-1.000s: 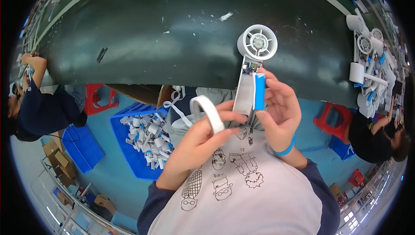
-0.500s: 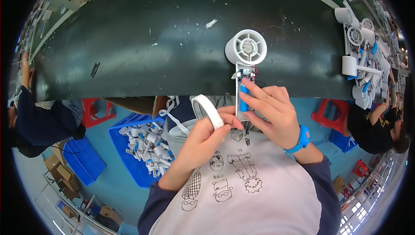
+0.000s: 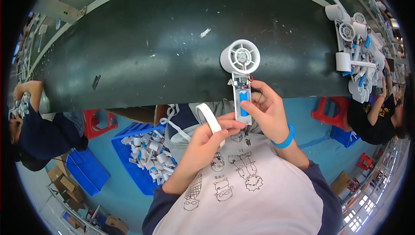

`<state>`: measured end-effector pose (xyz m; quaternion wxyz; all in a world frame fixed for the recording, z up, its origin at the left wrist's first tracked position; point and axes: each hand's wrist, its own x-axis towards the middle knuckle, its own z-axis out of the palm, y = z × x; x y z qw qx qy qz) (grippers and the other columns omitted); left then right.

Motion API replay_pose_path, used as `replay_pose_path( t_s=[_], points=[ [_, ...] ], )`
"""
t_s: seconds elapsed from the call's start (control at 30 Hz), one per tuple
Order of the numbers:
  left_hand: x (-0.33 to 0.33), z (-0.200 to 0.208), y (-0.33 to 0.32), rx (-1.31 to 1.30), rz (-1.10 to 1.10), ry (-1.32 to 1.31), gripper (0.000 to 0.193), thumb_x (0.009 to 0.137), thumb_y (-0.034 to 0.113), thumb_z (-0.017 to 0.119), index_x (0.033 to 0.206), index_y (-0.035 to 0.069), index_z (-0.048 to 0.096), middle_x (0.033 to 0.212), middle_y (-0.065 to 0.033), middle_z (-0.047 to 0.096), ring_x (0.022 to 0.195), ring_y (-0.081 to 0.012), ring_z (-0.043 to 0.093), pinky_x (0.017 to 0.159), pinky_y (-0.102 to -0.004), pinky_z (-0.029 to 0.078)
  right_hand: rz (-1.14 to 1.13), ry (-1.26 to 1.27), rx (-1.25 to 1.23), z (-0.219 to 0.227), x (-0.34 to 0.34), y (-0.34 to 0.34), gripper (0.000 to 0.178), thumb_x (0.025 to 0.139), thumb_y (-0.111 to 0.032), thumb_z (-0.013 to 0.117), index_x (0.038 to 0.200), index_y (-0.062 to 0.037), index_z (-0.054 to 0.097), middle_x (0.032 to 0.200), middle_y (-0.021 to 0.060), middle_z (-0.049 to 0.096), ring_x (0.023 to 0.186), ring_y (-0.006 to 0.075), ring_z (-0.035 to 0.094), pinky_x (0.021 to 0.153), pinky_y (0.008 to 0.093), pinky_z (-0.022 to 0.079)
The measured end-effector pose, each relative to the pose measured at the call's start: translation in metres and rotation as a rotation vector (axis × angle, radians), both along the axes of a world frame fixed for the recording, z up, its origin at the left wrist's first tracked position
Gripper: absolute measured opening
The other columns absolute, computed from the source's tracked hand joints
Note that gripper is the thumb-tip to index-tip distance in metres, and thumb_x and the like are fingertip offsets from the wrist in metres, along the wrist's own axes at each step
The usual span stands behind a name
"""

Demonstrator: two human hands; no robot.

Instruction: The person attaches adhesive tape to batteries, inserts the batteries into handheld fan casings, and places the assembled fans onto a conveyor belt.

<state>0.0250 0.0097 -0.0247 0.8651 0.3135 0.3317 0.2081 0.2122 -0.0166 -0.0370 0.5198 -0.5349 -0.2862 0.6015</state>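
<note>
1. White plastic makes up the fan [image 3: 241, 77], which lies ahead of and between the two hands, its round head [image 3: 242, 56] pointing away from them and its open handle [image 3: 236, 101] running back toward the body.
2. The right hand [image 3: 270, 114] grips the handle from its own side, thumb pressed on the blue battery [image 3: 243, 95] in the channel.
3. The left hand [image 3: 207, 138] is curled around a white ring [image 3: 212, 120], its fingertips reaching the handle's near end; how firmly they pinch there is hard to tell, as they partly overlap it.
4. The fan should feel light and stiff, though its smooth shell may slip a little, and thin channel walls could flex under a hard squeeze.
5. The battery is probably the weightiest part of the handle; without a thumb over it, tilting might let it slide.
6. Most fragile, I judge, are the circuit board [image 3: 241, 83] and red wire [image 3: 251, 78] beyond the right thumb. Best hold: the lower side walls.
7. Right of the hands lies a pile of fans [image 3: 365, 64] on the dark table [image 3: 151, 75]; left of them, a blue bin [image 3: 142, 178] of parts.
</note>
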Motion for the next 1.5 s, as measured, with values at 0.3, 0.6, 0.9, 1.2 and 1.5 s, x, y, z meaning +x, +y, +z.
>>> replay_pose_path(
  t_s=[0.3, 0.6, 0.9, 1.2, 1.5],
  points=[
    [-0.016, -0.006, 0.007, 0.087, -0.081, -0.136, 0.023, 0.090, -0.003, 0.039, 0.103, -0.005, 0.058, 0.127, -0.0195, 0.050, 0.115, -0.0241, 0.054, 0.099, -0.0356, 0.041, 0.032, -0.458, 0.269, -0.021, 0.061, 0.143, 0.038, 0.088, -0.010, 0.062, 0.122, 0.0040, 0.052, 0.099, 0.0083, 0.066, 0.088, 0.0116, 0.062, 0.078, 0.0263, 0.050],
    [-0.006, 0.018, 0.023, 0.176, -0.057, -0.120, 0.018, 0.090, 0.000, 0.041, 0.097, -0.002, 0.057, 0.111, -0.0129, 0.055, 0.098, -0.0184, 0.058, 0.089, -0.0303, 0.044, -0.403, -1.686, 0.414, 0.006, 0.069, 0.307, 0.039, 0.092, -0.034, 0.053, 0.110, 0.0011, 0.059, 0.109, 0.0174, 0.062, 0.103, 0.0316, 0.058, 0.090, 0.0397, 0.044],
    [0.010, 0.052, 0.049, 0.031, -0.168, -0.487, 0.024, 0.095, 0.017, 0.045, 0.099, -0.003, 0.056, 0.103, -0.0133, 0.058, 0.095, -0.0212, 0.058, 0.086, -0.0329, 0.047, 0.631, -0.182, 0.410, 0.062, -0.013, 0.092, 0.037, 0.101, -0.026, 0.036, 0.109, 0.0008, 0.060, 0.061, 0.0013, 0.053, 0.055, 0.0059, 0.044, 0.052, 0.0217, 0.037],
    [0.018, 0.038, 0.026, 0.594, -0.607, -0.397, 0.021, 0.092, 0.001, 0.049, 0.110, -0.001, 0.038, 0.098, -0.0142, 0.061, 0.097, -0.0271, 0.058, 0.087, -0.0391, 0.045, 0.227, 0.485, 0.142, 0.047, -0.024, 0.064, 0.017, 0.100, -0.020, 0.040, 0.095, -0.0051, 0.046, 0.044, -0.0028, 0.035, 0.038, 0.0057, 0.023, 0.040, 0.0240, 0.019],
    [0.028, 0.044, 0.038, 0.060, -0.569, -0.582, 0.025, 0.095, 0.013, 0.047, 0.113, -0.003, 0.042, 0.093, -0.0157, 0.063, 0.088, -0.0251, 0.061, 0.086, -0.0386, 0.046, 0.228, 0.347, 0.207, 0.051, -0.003, 0.064, 0.021, 0.101, -0.021, 0.036, 0.101, -0.0028, 0.046, 0.045, -0.0009, 0.036, 0.038, 0.0064, 0.025, 0.040, 0.0233, 0.021]
  ],
)
